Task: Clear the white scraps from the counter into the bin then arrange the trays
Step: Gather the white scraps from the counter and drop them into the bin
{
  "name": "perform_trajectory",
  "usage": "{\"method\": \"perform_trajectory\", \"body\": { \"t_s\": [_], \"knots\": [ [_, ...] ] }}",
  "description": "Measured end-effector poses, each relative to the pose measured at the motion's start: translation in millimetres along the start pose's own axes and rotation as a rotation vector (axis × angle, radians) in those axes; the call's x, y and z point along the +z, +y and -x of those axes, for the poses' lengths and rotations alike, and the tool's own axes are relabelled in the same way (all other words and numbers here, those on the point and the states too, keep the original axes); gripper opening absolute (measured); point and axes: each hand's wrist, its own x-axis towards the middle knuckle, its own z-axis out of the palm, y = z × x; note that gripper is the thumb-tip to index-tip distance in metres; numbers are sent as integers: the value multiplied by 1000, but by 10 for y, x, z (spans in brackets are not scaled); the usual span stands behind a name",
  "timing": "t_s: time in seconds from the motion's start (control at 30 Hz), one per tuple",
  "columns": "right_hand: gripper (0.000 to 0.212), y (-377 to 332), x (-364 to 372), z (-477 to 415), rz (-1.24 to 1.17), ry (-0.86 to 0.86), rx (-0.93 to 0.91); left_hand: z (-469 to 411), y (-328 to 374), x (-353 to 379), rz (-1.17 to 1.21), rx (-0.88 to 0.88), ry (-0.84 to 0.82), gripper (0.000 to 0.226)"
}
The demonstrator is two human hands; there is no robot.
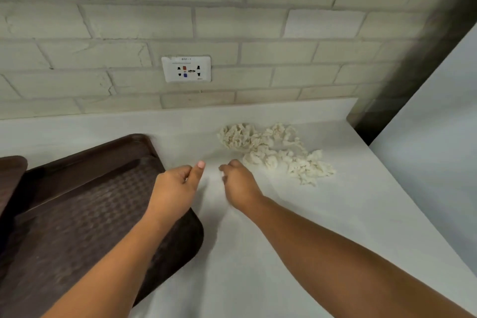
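1. A dark brown tray (77, 214) lies on the white desk (284, 253) at the left. Its waffle-patterned floor is bare where it shows, and the left forearm crosses above its near corner.
2. A second brown tray (11, 175) shows at the far-left edge, mostly cut off.
3. The white scraps (271, 152), crumpled and ragged, lie heaped on the desk at the back right, near the wall.
4. Left hand (175, 188): fingers (184, 173) curled in, thumb out, nothing seen in them.
5. Right hand (240, 183), just short of the scraps: fingers curled downward; whether they pinch a scrap, I cannot tell.

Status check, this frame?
Left hand at tray edge, right hand beside it, both curled, holds unclear. White scraps piled on counter just beyond. Nothing between.
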Motion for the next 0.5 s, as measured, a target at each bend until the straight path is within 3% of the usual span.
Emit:
{"method": "perform_trajectory", "body": {
  "t_s": [0.17, 0.5],
  "knots": [
    [35, 262, -461, 763, -111, 139, 42, 265, 489, 409, 60, 16, -99, 71],
    [34, 957, -1152, 2680, -152, 369, 167, 1448, 1578, 1246, 56, 339, -297, 64]
  ]
}}
